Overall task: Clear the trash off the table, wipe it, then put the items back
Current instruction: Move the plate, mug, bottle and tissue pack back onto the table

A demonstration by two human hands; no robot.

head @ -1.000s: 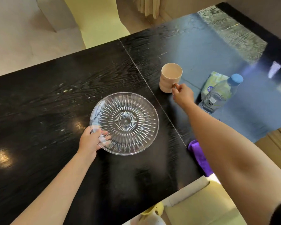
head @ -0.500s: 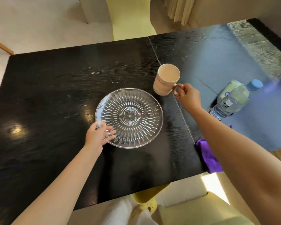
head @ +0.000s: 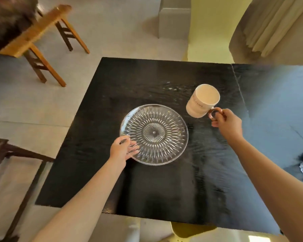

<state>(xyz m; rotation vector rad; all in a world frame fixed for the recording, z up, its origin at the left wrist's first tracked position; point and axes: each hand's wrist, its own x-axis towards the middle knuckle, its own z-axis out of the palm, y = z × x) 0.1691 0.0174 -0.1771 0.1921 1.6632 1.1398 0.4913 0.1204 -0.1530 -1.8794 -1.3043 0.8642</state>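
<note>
Table [head: 164,189] black, glossy | wooden stool [head: 40,37] beyond | pale floor [head: 33,105]

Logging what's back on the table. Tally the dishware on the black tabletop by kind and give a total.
Glass plate: 1, left hand gripping its rim.
Cream mug: 1, right hand on its handle.
Total: 2
</note>
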